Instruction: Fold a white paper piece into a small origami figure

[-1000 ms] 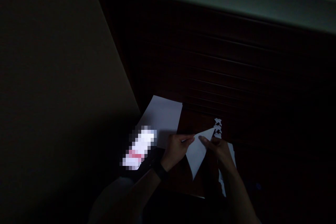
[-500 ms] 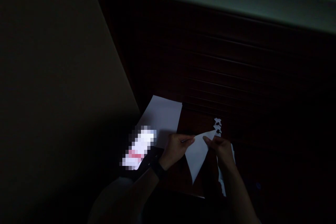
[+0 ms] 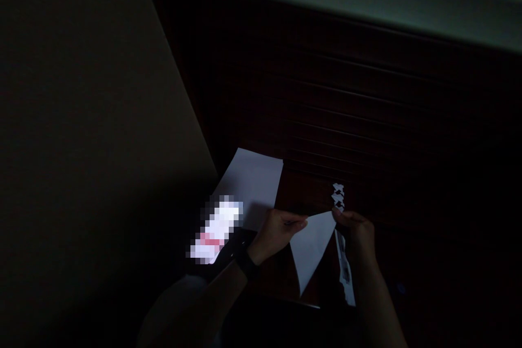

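A white sheet of paper, folded to a pointed shape (image 3: pixel 312 250), is held up between my two hands above a dark tabletop. My left hand (image 3: pixel 277 232), with a dark band on its wrist, pinches the upper left edge. My right hand (image 3: pixel 359 234) grips the upper right corner between thumb and fingers. Just beyond that hand lies a short row of small cut paper shapes (image 3: pixel 338 196). Under and beside the right hand is a long paper strip with a ragged edge (image 3: pixel 345 274), partly covered by the hand.
Flat white paper (image 3: pixel 256 179) lies at the left of the dark wooden table (image 3: pixel 302 187). Over its near corner is a bright, blurred-out phone-like screen (image 3: pixel 216 231). A pale wall (image 3: pixel 101 92) stands at left, and dark slatted wood (image 3: pixel 346 103) rises behind. The room is dim.
My right hand has slid outward to the paper's upper right corner and tilted. The held paper has shifted slightly right and down, and more of the ragged strip shows.
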### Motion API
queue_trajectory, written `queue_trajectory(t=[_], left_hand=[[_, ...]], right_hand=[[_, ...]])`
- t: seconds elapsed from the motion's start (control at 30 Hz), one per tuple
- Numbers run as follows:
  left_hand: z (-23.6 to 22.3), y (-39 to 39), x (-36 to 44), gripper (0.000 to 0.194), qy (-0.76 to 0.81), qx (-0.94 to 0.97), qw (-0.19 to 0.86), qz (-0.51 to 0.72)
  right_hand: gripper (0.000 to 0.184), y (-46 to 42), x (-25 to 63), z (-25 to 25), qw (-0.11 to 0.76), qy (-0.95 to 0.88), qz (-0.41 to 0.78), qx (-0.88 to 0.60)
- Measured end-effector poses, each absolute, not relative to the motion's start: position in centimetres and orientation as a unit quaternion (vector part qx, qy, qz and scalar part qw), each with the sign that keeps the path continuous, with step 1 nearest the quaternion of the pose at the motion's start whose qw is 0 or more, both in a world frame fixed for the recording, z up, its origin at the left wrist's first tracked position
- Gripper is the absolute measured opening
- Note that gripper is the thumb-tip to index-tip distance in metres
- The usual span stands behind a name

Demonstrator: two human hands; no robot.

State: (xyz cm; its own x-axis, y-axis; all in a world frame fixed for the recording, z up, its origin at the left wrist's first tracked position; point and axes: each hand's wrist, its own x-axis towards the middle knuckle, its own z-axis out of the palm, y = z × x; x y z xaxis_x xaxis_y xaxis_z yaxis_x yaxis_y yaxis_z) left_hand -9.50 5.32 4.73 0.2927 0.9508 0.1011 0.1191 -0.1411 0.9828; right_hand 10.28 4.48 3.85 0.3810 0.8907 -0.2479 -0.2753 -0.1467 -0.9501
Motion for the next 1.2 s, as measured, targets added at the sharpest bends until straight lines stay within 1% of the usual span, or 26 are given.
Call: queue_trajectory(t=[0.1, 0.23, 0.3, 0.43, 0.5, 0.7, 0.83, 0.97, 1.13, 1.2], left_hand=[[4.7, 5.3, -9.5, 0.024, 0.420, 0.630, 0.509, 0.410], [4.5, 5.4, -9.5, 0.025, 0.433, 0.619, 0.507, 0.416], [4.4, 5.5, -9.5, 0.025, 0.447, 0.601, 0.499, 0.435], [4.5, 5.5, -9.4, 0.025, 0.484, 0.573, 0.471, 0.464], [4.6, 5.5, -9.2, 0.025, 0.494, 0.571, 0.454, 0.472], [4.4, 5.4, -9.1, 0.025, 0.500, 0.577, 0.435, 0.478], [4.5, 5.5, -9.3, 0.026, 0.502, 0.574, 0.429, 0.484], [4.6, 5.6, -9.3, 0.025, 0.505, 0.569, 0.425, 0.491], [4.7, 5.8, -9.4, 0.025, 0.515, 0.558, 0.421, 0.496], [4.7, 5.9, -9.5, 0.025, 0.516, 0.556, 0.422, 0.496]], right_hand=[[0.026, 4.6, 10.3, 4.1, 0.610, -0.257, 0.484, -0.573], [0.032, 4.7, 9.8, 4.8, 0.617, -0.245, 0.441, -0.604], [0.035, 4.5, 9.1, 5.4, 0.595, -0.258, 0.451, -0.614], [0.029, 3.9, 7.3, 6.4, 0.504, -0.335, 0.552, -0.574], [0.028, 3.7, 6.6, 6.5, 0.489, -0.343, 0.546, -0.588], [0.028, 3.8, 6.5, 5.8, 0.511, -0.345, 0.516, -0.595], [0.031, 3.9, 6.6, 5.5, 0.489, -0.370, 0.515, -0.598], [0.033, 3.7, 6.4, 5.4, 0.499, -0.375, 0.486, -0.612], [0.034, 3.5, 6.0, 5.6, 0.471, -0.388, 0.476, -0.633], [0.034, 3.5, 6.0, 5.6, 0.475, -0.391, 0.463, -0.638]])
